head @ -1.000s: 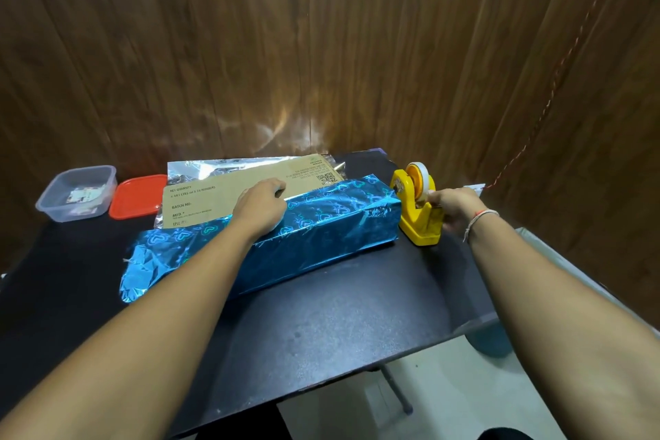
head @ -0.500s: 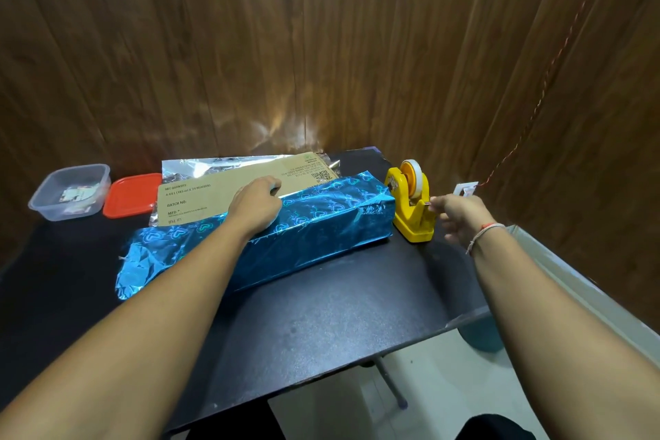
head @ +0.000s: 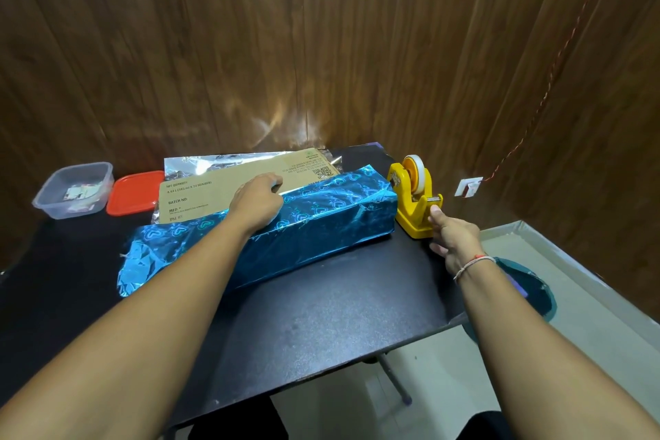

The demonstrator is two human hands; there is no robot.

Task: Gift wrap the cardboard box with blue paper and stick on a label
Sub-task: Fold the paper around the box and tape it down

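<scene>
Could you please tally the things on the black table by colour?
Blue: 1, wrapping paper
Brown: 1, cardboard box
Yellow: 1, tape dispenser
Red: 1, lid
Clear: 1, tub
Total: 5

Glossy dark wood panel walls (head: 250, 46) meet in a corner behind the black worktop (head: 321, 314); pale floor (head: 446, 386) lies below.

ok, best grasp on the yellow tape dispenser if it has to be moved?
Probably pinch the low base of the yellow tape dispenser across its narrow width, coming from the near right, where the right hand already sits. The roll and cutter end sit higher, so gripping up there may tip it. The wrapped box blocks its left side.
</scene>
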